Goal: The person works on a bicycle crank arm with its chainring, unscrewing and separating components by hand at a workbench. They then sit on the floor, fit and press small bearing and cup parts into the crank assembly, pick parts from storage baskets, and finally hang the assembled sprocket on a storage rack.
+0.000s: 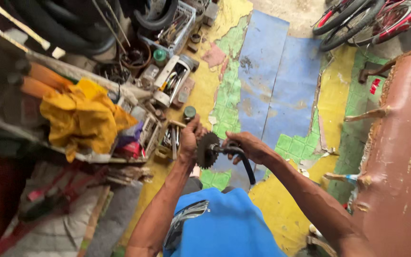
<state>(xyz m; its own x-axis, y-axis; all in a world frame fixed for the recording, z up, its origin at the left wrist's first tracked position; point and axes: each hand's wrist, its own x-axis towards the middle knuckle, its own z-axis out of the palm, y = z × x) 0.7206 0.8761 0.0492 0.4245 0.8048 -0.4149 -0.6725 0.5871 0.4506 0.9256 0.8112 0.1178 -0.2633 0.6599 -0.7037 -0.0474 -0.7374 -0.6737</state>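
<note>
The left hand [190, 138] grips a toothed chainring [207, 150] by its rim. The right hand [246, 146] is wrapped around the black crank arm [241, 159] joined to it, above the patchy floor mat [262, 81].

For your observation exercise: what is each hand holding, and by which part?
Both hold a bicycle crankset: the left hand beside the toothed chainring, the right hand on the black crank arm.

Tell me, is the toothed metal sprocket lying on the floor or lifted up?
Lifted: the toothed metal sprocket is off the floor, between the left hand and right hand.
</note>
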